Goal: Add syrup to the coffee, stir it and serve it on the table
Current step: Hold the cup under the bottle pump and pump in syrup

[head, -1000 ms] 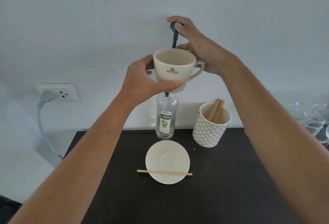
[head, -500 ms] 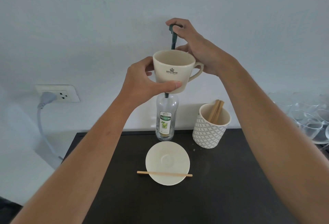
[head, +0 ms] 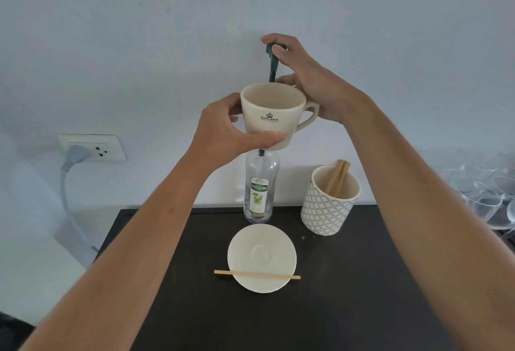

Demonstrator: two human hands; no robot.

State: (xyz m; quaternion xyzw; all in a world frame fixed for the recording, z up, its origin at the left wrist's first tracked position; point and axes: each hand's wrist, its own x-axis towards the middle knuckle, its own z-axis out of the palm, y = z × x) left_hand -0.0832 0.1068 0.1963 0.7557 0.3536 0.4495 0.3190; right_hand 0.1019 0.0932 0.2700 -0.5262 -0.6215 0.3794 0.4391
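Observation:
My left hand (head: 225, 130) grips a cream coffee cup (head: 274, 116) around its lower body and holds it up in front of the neck of a clear syrup bottle (head: 260, 189). The bottle stands at the back of the dark table (head: 348, 309), and its dark green pump (head: 271, 63) rises behind the cup's rim. My right hand (head: 309, 83) rests on top of the pump head, fingers curled over it. The cup hides the bottle's neck, and its inside is not visible. A cream saucer (head: 262, 257) lies below on the table with a wooden stirrer (head: 256, 274) laid across its near edge.
A patterned white holder (head: 328, 205) with several wooden stirrers stands right of the bottle. Clear glasses (head: 482, 192) crowd the far right edge. A wall socket with a grey plug (head: 83, 150) and cable sits to the left, off the table.
The pump head and my right hand have dropped slightly. The cup in my left hand has shifted a little lower with them.

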